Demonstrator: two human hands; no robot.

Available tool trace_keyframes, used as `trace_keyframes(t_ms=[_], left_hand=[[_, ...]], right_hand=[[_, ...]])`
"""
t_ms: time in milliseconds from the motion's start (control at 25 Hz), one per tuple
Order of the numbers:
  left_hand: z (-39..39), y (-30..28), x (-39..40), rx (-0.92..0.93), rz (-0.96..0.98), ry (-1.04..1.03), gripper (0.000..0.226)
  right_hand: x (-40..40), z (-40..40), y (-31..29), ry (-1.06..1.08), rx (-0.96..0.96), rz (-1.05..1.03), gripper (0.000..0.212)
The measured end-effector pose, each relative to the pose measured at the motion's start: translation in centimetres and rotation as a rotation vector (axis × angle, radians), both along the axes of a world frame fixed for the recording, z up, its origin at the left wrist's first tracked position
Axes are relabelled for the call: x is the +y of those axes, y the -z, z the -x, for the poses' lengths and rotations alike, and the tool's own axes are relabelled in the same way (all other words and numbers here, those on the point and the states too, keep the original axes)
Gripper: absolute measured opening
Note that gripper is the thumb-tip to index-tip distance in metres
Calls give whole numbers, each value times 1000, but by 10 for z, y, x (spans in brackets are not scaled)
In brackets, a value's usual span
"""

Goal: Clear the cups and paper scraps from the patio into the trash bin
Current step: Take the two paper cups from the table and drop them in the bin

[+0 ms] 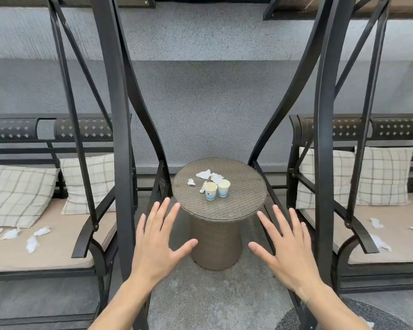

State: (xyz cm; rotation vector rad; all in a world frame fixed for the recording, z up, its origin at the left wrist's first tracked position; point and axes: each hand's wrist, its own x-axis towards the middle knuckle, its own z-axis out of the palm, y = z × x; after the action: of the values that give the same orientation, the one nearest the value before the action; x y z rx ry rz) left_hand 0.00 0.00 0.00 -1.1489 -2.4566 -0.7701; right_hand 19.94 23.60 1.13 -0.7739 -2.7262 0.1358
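Note:
Two white paper cups with blue print, one on the left and one on the right, stand upright side by side on a round wicker side table. Several crumpled paper scraps lie behind and left of the cups. More paper scraps are strewn on the left swing seat, and others on the right swing seat. My left hand and my right hand hover in front of the table, palms down, fingers spread, holding nothing.
Black metal swing frames rise on both sides of the table. Checked cushions lean on both seats. A grey wall stands behind. A dark round object shows at the bottom right. No trash bin is in view.

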Motion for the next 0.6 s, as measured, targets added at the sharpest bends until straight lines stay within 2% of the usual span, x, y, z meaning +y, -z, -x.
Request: trace_keyframes(t_ms=[280,600], left_hand=[[25,27,45,-51,89,4,85],[80,34,158,-102,122,-26,88]], right_hand=[[35,37,15,-15,-48,-24,76],[146,113,35,-97,-47,61,81]])
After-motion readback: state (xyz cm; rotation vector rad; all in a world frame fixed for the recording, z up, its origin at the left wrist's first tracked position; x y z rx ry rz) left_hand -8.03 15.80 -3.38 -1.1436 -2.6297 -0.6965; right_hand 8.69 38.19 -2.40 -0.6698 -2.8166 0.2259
